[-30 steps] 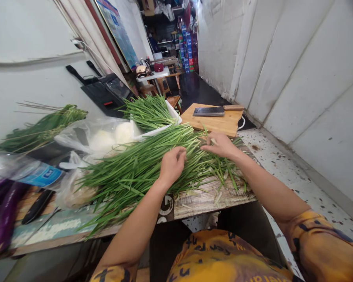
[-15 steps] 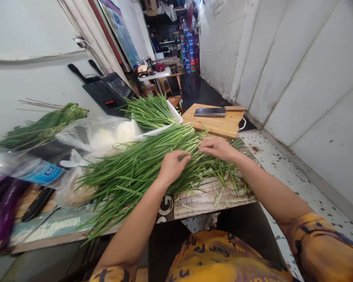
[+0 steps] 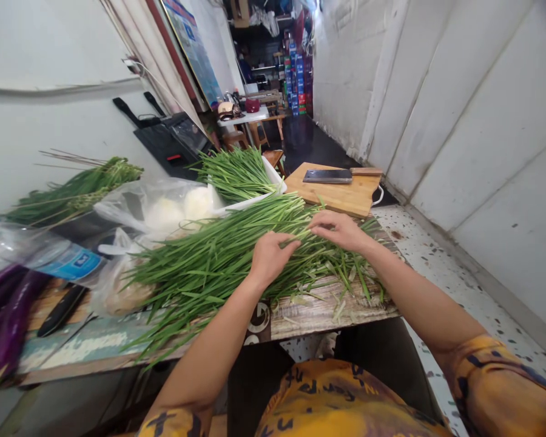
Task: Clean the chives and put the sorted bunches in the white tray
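A long pile of green chives (image 3: 209,261) lies across the wooden table (image 3: 309,309) in front of me. My left hand (image 3: 269,256) rests on the pile near its root end, fingers curled round a few stalks. My right hand (image 3: 339,229) is just beyond it to the right, pinching the pale ends of the same stalks. Loose trimmings lie scattered on the table below my right hand.
A wooden cutting board (image 3: 341,193) with a cleaver (image 3: 330,176) sits at the table's far right. A white tray of chives (image 3: 239,173), plastic bags (image 3: 164,209), a water bottle (image 3: 59,261), purple eggplants (image 3: 6,315) and a black-handled knife (image 3: 61,309) lie to the left.
My hands have drawn slightly closer together on the chives, the left thumb reaching toward the right hand. The view has shifted a little.
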Action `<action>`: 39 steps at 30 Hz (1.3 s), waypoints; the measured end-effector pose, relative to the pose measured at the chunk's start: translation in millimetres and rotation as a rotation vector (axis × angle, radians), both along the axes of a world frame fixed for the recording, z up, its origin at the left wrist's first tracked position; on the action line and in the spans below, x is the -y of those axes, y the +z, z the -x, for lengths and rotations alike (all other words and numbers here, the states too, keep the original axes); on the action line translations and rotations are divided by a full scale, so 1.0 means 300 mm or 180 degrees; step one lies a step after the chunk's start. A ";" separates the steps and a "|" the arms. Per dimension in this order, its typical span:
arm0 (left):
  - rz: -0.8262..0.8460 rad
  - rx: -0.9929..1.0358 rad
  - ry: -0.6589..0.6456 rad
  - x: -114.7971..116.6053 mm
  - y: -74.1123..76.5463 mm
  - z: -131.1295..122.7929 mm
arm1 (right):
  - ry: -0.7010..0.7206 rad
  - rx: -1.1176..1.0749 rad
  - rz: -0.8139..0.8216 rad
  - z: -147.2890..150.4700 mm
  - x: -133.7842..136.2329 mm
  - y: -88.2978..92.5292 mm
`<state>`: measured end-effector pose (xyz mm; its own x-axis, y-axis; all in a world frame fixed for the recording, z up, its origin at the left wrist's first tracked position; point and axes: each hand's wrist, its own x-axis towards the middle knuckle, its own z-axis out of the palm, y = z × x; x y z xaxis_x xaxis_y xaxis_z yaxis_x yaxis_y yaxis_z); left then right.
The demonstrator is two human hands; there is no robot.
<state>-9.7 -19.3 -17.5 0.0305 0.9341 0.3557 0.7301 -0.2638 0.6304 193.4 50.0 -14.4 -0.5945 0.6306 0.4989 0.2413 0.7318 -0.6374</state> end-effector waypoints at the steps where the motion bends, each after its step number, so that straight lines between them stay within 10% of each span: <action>1: -0.0010 0.0009 0.0021 0.000 -0.001 -0.002 | -0.0040 0.0018 -0.0185 0.004 0.001 -0.003; 6: 0.0120 0.0118 -0.0027 -0.002 -0.004 -0.010 | 0.0038 0.0173 -0.0576 0.021 -0.001 -0.028; 17: 0.0626 0.0846 0.0069 0.004 0.031 -0.001 | -0.0503 -0.1775 0.2210 0.090 0.008 -0.066; 24: 0.0481 0.0721 0.0310 -0.008 0.017 0.014 | -0.2217 0.0811 -0.0019 -0.033 -0.044 -0.031; 30: 0.0580 0.0658 0.0129 -0.015 0.012 0.010 | -0.0738 0.0018 0.1139 0.064 0.032 -0.009; 39: 0.1086 0.1631 -0.0327 -0.012 0.019 0.015 | -0.0316 -0.0437 0.1185 0.074 0.040 -0.031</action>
<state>-14.3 -15.6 -11.7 0.0307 0.9990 0.0311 0.2942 -0.0387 0.9549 171.4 38.0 -23.7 -0.4655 0.8340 0.2962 0.1932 0.4223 -0.8856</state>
